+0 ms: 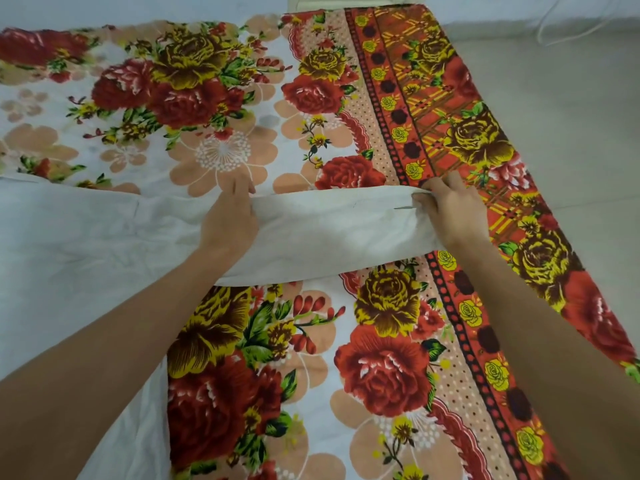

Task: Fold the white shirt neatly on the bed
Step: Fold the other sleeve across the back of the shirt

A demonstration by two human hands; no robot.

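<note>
A bed covered in a floral sheet (381,341) of red and yellow roses fills most of the view, with pale floor (554,116) beyond its right edge. The white shirt (86,244) lies on the left half of the bed, its body spread flat and somewhat creased. One sleeve (329,230) stretches out to the right across the sheet.

The right hand (450,213) pinches the far end of that sleeve, its fingers curled round the bunched cuff. The left hand (232,216) lies across the sleeve closer to the shoulder, fingers fairly straight and reaching over its far edge. Whether the thumb is tucked under the cloth to grip it cannot be told. Between the two hands the sleeve runs as a fairly taut band.

The fabric looks thin, light and limp. It should drape wherever it is let go, hold no shape of its own and wrinkle readily, though it is unlikely to slide on the printed sheet. The best holds seem to be seams and edges: the cuff, the shoulder seam, the hem corners. Two spaced holds with light tension, as here, should let the sleeve be carried across the body without sagging or twisting.
</note>
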